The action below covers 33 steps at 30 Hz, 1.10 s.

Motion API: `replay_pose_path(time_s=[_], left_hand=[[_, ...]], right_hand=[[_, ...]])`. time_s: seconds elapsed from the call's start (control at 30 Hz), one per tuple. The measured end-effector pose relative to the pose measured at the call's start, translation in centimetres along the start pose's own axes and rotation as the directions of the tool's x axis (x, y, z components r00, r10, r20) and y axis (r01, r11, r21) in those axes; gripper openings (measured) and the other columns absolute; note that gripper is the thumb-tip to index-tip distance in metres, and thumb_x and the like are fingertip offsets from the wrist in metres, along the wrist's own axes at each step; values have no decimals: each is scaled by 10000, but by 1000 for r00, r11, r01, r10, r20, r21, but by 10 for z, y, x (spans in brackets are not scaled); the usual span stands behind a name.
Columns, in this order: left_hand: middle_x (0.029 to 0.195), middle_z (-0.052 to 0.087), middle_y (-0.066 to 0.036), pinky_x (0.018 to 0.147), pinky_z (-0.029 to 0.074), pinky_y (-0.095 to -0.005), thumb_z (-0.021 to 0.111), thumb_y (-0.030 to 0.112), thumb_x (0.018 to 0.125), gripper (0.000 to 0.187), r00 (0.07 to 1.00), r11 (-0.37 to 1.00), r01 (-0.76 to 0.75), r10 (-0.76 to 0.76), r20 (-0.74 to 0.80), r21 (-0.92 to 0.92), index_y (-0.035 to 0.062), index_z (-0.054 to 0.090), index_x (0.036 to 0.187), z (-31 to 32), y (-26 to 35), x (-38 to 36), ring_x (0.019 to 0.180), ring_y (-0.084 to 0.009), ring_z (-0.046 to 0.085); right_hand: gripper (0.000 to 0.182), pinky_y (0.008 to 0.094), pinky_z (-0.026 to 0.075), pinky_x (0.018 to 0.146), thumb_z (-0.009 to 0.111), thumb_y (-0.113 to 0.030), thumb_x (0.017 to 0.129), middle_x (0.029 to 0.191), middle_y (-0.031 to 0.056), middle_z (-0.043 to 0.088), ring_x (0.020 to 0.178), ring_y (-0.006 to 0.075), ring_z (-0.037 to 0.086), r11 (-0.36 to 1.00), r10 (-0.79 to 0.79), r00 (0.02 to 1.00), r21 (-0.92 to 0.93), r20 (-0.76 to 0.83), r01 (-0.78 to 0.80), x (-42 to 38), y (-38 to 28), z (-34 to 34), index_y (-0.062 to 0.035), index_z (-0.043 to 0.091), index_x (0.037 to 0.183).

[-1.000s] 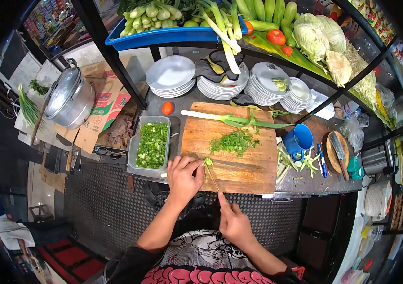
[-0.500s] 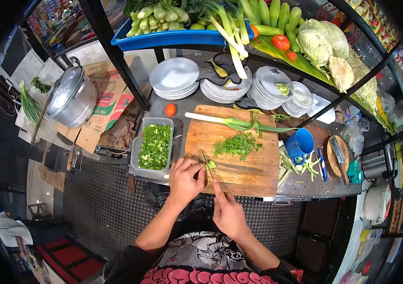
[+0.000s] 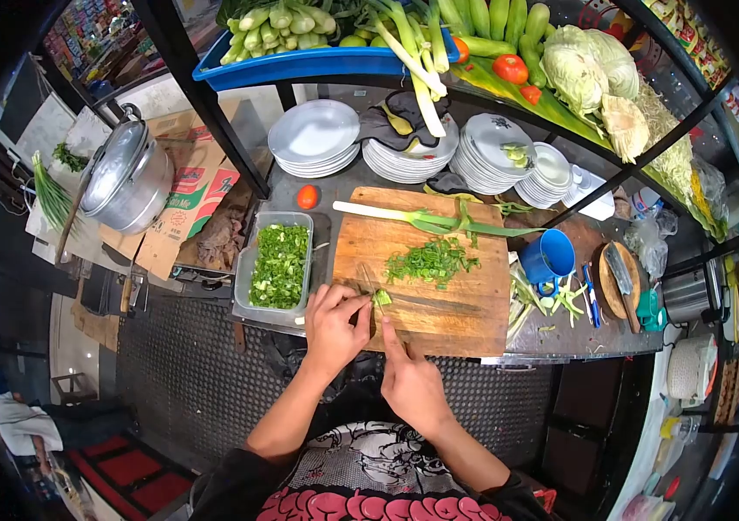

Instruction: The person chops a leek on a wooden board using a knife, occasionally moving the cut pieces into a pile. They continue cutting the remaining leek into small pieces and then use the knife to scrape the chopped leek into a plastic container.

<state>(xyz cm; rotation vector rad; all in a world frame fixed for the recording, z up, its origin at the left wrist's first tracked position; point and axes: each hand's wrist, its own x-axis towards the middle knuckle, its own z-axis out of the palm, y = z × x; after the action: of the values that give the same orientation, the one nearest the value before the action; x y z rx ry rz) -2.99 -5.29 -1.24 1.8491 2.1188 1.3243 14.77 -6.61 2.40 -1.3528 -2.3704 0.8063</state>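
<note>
My left hand is closed near the lower left of the wooden cutting board. It grips a leek, mostly hidden by the fingers, with a pale end showing left of the hand. My right hand is wrapped round a knife, index finger stretched along it, its thin blade beside my left fingertips. Small green leek pieces lie against the blade. Farther up the board are a heap of sliced leek greens and a whole leek. A plastic container left of the board holds chopped greens.
A tomato sits behind the container. Stacks of plates line the back, below a blue tray of vegetables. Right of the board stand a blue mug, leek trimmings and a round board with a cleaver.
The view has shifted slightly. My hands stay at the same spot on the board, and the blade has moved slightly against the leek pieces.
</note>
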Motion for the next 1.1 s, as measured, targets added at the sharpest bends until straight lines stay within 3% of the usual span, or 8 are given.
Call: replay_pose_path(time_s=[0.23,0.33,0.53,0.57,0.67,0.87,0.97,1.1], left_hand=[[885,674,-25,777,464,-406,816,77,819,106,1000,1000,2,-2,3,0,78,834,923,0,1,-1,870,-265,621],[877,699,-63,775,499,-409,819,44,812,119,1000,1000,0,0,-3,-10,48,833,930,-3,4,2,848,-290,636],[870,714,-85,775,518,-413,818,21,806,113,1000,1000,-7,7,5,-21,27,825,918,-5,6,3,840,-305,646],[871,714,-85,773,518,-413,818,20,805,108,1000,1000,-7,7,6,-17,25,824,913,-5,6,3,837,-304,645],[868,713,-83,768,517,-415,818,18,799,100,1000,1000,-9,9,10,-8,24,820,898,-4,3,3,829,-302,641],[858,709,-72,772,515,-404,817,21,798,99,1000,1000,2,-2,16,15,37,824,895,-4,5,4,830,-297,638],[859,710,-69,775,514,-399,817,25,802,105,1000,1000,-4,4,17,1,41,829,904,-5,4,4,830,-296,637],[871,699,-39,784,489,-413,800,63,828,87,1000,999,18,-17,22,-28,64,829,910,-2,0,1,862,-280,634]], right_hand=[[695,501,566,608,629,5,946,861,205,608,671,407,654,1000,-5,998,28,58,3,-71,22,-21,-100,480,1616],[687,500,583,589,613,-45,968,922,212,641,641,419,657,993,18,999,118,30,-22,-74,22,-21,-135,458,1632],[735,519,607,641,620,-59,962,1061,280,665,720,479,693,991,-61,998,120,-12,62,-26,19,3,-104,391,1659],[757,533,624,681,620,-54,950,1206,348,658,765,496,716,988,-95,995,116,-43,100,-20,19,6,-92,372,1664],[770,540,632,691,623,-44,929,1257,405,637,753,499,727,996,-76,997,38,-14,77,-12,15,6,-89,382,1658],[790,525,632,660,632,-33,895,1185,416,647,694,479,726,998,-18,1000,-58,25,20,0,0,2,-90,404,1649],[719,507,610,677,624,5,928,1016,293,679,730,459,703,999,-4,1000,-41,-4,4,-26,5,2,-83,455,1622],[676,490,572,625,622,-5,950,893,227,653,666,408,644,996,-58,998,62,-37,60,-70,18,-13,-89,489,1608]])
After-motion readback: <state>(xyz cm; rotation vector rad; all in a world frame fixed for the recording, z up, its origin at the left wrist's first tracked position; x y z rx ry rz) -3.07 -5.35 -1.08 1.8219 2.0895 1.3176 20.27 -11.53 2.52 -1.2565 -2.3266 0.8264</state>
